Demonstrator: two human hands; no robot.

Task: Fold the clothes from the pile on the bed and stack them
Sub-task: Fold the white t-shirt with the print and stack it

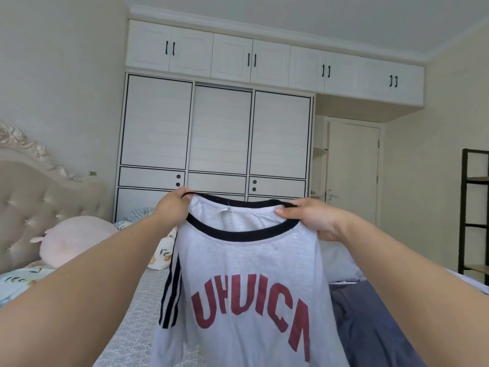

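At the left of the frame I saw the padded headboard (31, 192) and a pink plush pillow (76, 241) lying on the bed (137, 313), near its head. Moving toward the centre, my left hand (172, 209) had its grip closed on the collar of the grey T-shirt (248, 287), pinching the dark neckband on its left side. The shirt hung in the air above the bed in the middle of the frame, red lettering facing me and a striped sleeve (170, 295) drooping on its left. My right hand (315, 219) pinched the opposite side of the collar, thumb on top of the fabric. Right of the shirt lay a dark blue cloth (370, 327) on the bed, and a black shelf frame (473, 207) stood at the right edge.

I judged the main risk was the neckband slipping from either pinch, since both grips took only the collar edge; the shirt would then drop crooked. The loose sleeve could also fold under when the shirt is laid down, leaving a lumpy fold.

The shirt's hem ran off the lower edge of the frame, its right sleeve was hidden, and I could not make out the pile or any stack of folded clothes.
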